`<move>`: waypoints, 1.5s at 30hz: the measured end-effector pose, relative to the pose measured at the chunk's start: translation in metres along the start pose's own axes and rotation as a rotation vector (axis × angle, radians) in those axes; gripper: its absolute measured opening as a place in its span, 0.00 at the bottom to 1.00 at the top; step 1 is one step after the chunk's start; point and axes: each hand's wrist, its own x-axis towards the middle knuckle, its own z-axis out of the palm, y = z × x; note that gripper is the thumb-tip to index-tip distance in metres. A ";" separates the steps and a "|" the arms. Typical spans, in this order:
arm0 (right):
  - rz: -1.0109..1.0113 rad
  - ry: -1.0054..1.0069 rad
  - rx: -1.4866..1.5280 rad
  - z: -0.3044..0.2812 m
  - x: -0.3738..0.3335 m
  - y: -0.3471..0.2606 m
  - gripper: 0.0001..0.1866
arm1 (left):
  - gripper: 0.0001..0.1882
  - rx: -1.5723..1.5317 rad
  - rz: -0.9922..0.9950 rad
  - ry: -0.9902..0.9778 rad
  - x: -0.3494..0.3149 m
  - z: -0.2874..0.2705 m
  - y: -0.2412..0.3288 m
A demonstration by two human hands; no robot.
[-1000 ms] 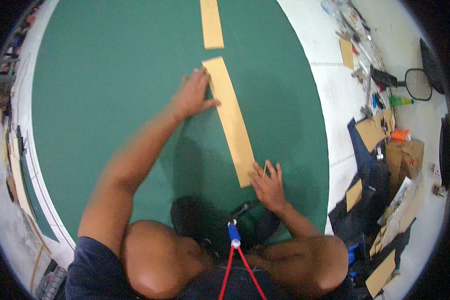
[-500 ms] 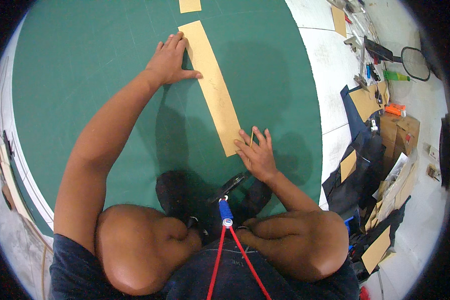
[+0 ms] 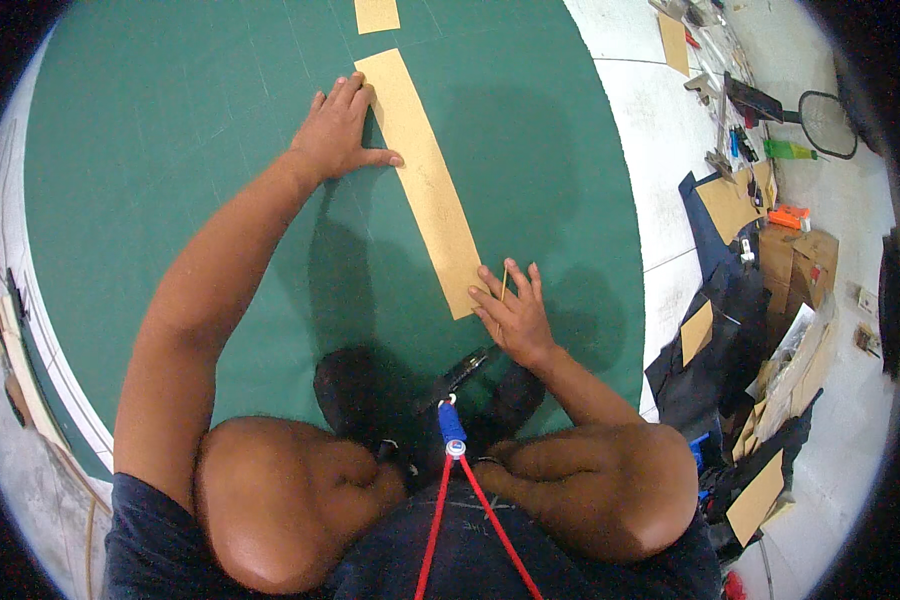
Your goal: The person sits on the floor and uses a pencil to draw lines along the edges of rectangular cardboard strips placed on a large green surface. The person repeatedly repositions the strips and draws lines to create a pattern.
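Note:
A long tan cardboard strip (image 3: 428,180) lies slantwise on a large green cloth (image 3: 210,110). My left hand (image 3: 342,130) is open at the strip's far end, its fingertips on the left edge and its thumb stretched to that same edge lower down. At the near end, my right hand (image 3: 515,318) touches the strip's right edge with its fingertips. A thin yellowish stick (image 3: 503,280) is held between the fingers of that hand; its kind is too small to tell. Past the strip's far end lies another tan piece (image 3: 377,14), cut off by the picture's top.
Faint pale lines cross the cloth. White tiled floor (image 3: 610,110) borders it on the right, with dark fabric (image 3: 710,350), a cardboard box (image 3: 795,270), tan card pieces (image 3: 757,497) and a black-framed mesh object (image 3: 828,125). A red cord (image 3: 432,530) hangs before me.
The view has shifted slightly, so the strip and cloth sit a little lower. Both hands keep their places on the strip.

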 end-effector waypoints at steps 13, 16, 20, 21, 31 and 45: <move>-0.020 -0.218 0.023 -0.044 0.032 0.015 0.20 | 0.68 0.157 -0.100 -0.271 0.026 -0.036 0.034; 0.091 -0.345 0.179 -0.100 0.102 0.038 0.19 | 0.67 0.238 -0.053 -0.241 0.027 -0.034 0.036; -0.005 -0.074 0.167 -0.134 0.186 0.068 0.16 | 0.69 0.146 -0.067 -0.343 0.041 -0.034 0.038; 0.034 -0.004 0.253 -0.129 0.210 0.073 0.16 | 0.69 0.155 -0.072 -0.346 0.042 -0.033 0.040; 0.173 0.246 0.611 -0.050 0.349 0.057 0.17 | 0.72 0.172 -0.055 -0.325 0.041 -0.037 0.045; 0.068 0.315 0.461 -0.051 0.359 0.055 0.12 | 0.71 0.205 -0.055 -0.351 0.043 -0.036 0.042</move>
